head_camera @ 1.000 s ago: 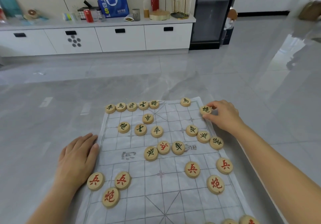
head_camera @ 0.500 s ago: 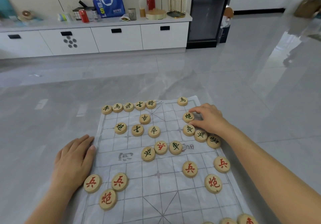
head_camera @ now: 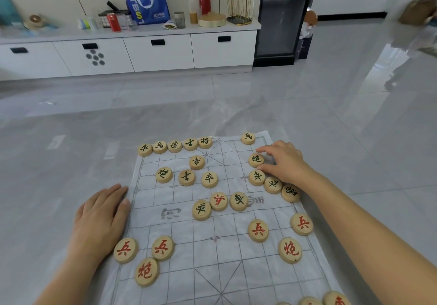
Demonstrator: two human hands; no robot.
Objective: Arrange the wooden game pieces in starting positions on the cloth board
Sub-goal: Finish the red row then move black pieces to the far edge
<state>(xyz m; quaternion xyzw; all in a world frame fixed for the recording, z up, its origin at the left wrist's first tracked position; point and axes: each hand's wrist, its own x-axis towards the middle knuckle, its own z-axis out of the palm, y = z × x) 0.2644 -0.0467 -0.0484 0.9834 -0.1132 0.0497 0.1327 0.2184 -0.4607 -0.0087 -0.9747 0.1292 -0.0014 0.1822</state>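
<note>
The right hand (head_camera: 283,162) is pinching the black cannon piece (head_camera: 255,159) at its right rim between thumb and forefinger. The piece is lying flat on the cloth board (head_camera: 212,257), near the far right corner. The left hand (head_camera: 101,217) is lying flat with fingers together, partly on the floor (head_camera: 236,106) and with its fingertips at the cloth's left edge.

The step in hand looks to be seating this cannon on its starting crossing. Doing it well is probably a matter of sliding lightly, not pressing, since the thin cloth is already wrinkling and could drag its neighbours. A black soldier piece (head_camera: 256,177) is sitting just beside the cannon on the near side, so any nudge should be going away from it. The other black cannon (head_camera: 164,174) on the left is offering a mirror to match. The piece itself is hiding the lines beneath, so whether it is centred is hard to tell. The flat left hand is helping by anchoring the cloth.
</note>
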